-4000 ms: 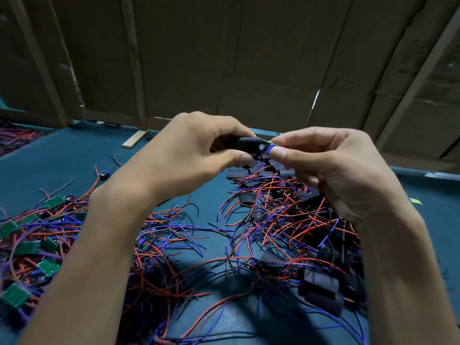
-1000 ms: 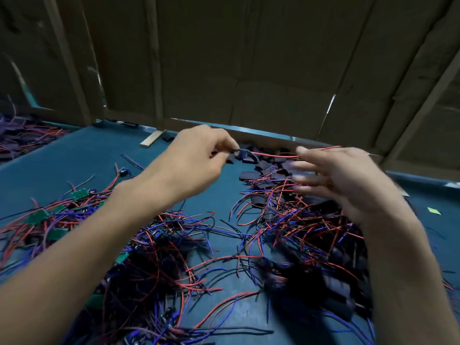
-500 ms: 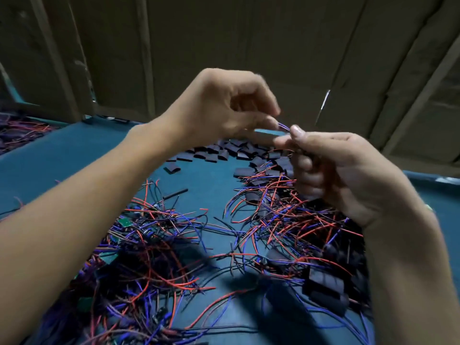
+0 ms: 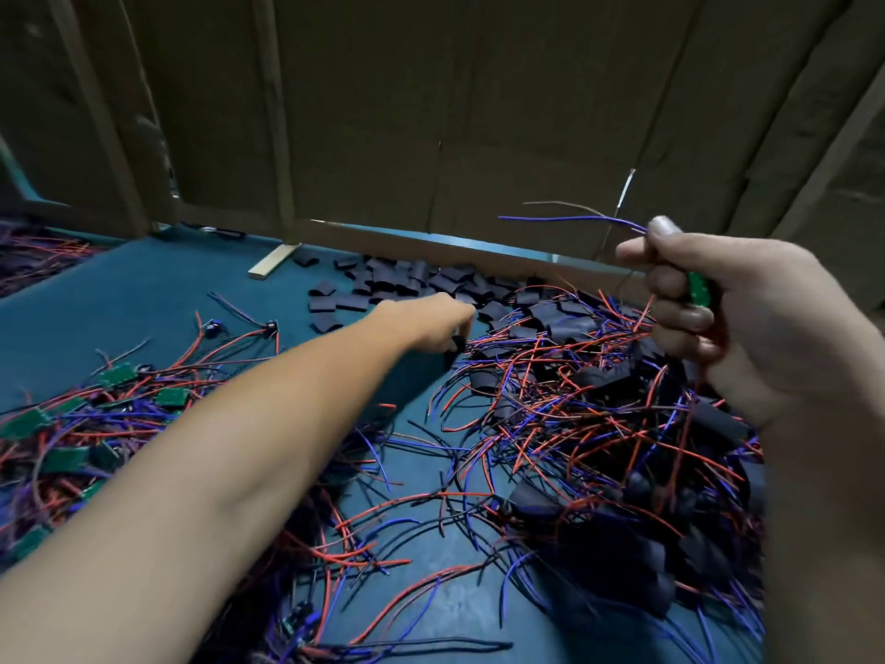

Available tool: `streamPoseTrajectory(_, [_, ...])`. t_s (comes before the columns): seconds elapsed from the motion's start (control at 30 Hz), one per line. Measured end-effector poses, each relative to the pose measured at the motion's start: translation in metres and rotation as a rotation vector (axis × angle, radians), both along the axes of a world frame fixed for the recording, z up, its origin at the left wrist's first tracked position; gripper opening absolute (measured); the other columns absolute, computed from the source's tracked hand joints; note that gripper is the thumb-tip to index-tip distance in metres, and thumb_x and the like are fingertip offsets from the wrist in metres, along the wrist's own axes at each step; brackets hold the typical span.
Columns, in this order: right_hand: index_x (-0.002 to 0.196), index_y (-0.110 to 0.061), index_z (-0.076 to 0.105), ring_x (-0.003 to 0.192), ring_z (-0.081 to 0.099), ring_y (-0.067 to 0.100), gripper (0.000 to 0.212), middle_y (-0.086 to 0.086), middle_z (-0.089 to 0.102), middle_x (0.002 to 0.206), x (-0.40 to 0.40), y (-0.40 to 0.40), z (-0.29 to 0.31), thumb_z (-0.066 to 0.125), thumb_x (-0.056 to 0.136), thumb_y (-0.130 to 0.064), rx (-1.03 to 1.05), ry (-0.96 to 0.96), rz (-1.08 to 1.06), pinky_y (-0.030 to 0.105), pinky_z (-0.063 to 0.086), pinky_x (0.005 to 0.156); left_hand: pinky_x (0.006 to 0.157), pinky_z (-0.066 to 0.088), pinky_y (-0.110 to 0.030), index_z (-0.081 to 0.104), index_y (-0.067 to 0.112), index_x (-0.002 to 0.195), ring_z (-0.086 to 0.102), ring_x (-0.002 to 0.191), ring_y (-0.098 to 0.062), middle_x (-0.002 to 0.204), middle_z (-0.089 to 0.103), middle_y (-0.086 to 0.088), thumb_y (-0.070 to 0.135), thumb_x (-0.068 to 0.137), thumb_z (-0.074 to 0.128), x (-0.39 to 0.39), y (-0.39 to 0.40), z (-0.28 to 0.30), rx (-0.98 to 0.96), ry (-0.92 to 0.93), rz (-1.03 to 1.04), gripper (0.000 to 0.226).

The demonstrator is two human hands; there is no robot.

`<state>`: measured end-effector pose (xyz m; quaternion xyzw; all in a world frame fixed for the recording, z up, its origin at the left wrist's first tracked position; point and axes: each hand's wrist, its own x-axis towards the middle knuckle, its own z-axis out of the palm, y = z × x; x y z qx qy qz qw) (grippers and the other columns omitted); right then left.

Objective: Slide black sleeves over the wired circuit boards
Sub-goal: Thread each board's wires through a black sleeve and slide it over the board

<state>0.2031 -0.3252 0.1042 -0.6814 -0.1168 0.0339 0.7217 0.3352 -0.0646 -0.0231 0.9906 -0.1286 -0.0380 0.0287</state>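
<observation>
We take the heap of loose black sleeves (image 4: 421,285) at the far edge of the teal table (image 4: 119,304) as our landmark. Just on the near side of that heap our left hand (image 4: 431,323) reaches out flat and low, its fingers curled down onto a dark piece at the heap's edge; we cannot tell whether it is pinched or only touched. To the right of the heap and raised well above the table, our right hand (image 4: 747,318) is curled round a green circuit board (image 4: 698,289), whose blue and grey wires (image 4: 574,217) stick out past the thumb toward the cardboard wall (image 4: 431,112) behind the heap. Nearer to us than the heap, and partly spilling over its right end, lies a thick tangle of red, blue and black wires (image 4: 550,414) with sleeved boards in it; this tangle crowds the sleeves on that side. Far to the left of the heap lies a second tangle with bare green boards (image 4: 172,396), and a small wooden strip (image 4: 273,266) lies at the heap's left end. Half a second ago both hands met in the air over the wires; now the left has dropped away to the sleeves, and the right holds the board alone, farther right.
</observation>
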Motion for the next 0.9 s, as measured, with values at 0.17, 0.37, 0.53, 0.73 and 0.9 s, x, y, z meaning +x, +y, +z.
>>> streamPoseTrajectory(0.17, [0.088,-0.008,0.075,0.042,0.026,0.004,0.026,-0.007,0.046,0.057,-0.003,0.011,-0.003,0.063,0.098,-0.029,-0.065,-0.055,-0.039,0.016,0.018,0.034,0.094,0.051,-0.048,0.053,0.026,0.101,0.059,0.107,-0.025,0.108,0.06,0.001,0.034,0.081,0.081,-0.011,0.006,0.007,-0.096,0.048,0.096,0.035])
streamPoseTrajectory(0.37, [0.076,-0.008,0.078,0.034,0.039,0.001,0.023,-0.015,0.047,0.042,-0.016,0.011,-0.001,0.072,0.092,-0.024,-0.179,-0.317,-0.186,0.009,0.027,0.039,0.093,0.045,-0.028,0.044,0.021,0.145,0.059,0.112,-0.021,0.125,0.062,-0.001,0.028,0.077,0.087,-0.043,0.002,0.011,-0.427,0.026,0.27,0.081])
streamPoseTrajectory(0.53, [0.054,-0.01,0.07,0.035,0.034,0.002,0.025,-0.012,0.043,0.038,-0.02,0.016,0.002,0.068,0.079,-0.014,-0.138,-0.419,-0.285,0.011,0.026,0.04,0.093,0.047,-0.015,0.065,0.026,0.126,0.063,0.105,-0.007,0.116,0.064,0.009,0.011,0.087,0.077,-0.102,-0.031,0.051,-0.885,-0.17,-0.058,0.044])
streamPoseTrajectory(0.73, [0.049,-0.012,0.066,0.036,0.022,0.012,0.023,-0.003,0.041,0.042,-0.025,0.012,0.011,0.062,0.071,-0.014,0.097,-0.354,-0.187,0.018,0.018,0.044,0.099,0.055,-0.036,0.063,0.016,0.121,0.067,0.117,-0.02,0.119,0.072,-0.006,-0.003,0.082,0.073,-0.166,-0.037,0.094,-1.19,-0.007,-0.316,0.045])
streamPoseTrajectory(0.9, [0.048,-0.012,0.063,0.044,0.015,0.016,0.025,0.005,0.027,0.048,-0.03,0.015,0.015,0.06,0.073,-0.01,0.186,-0.338,-0.141,0.021,0.016,0.046,0.093,0.057,-0.03,0.062,0.012,0.125,0.068,0.115,-0.019,0.119,0.074,-0.001,-0.002,0.08,0.073,-0.185,-0.024,0.111,-1.19,0.081,-0.326,0.048])
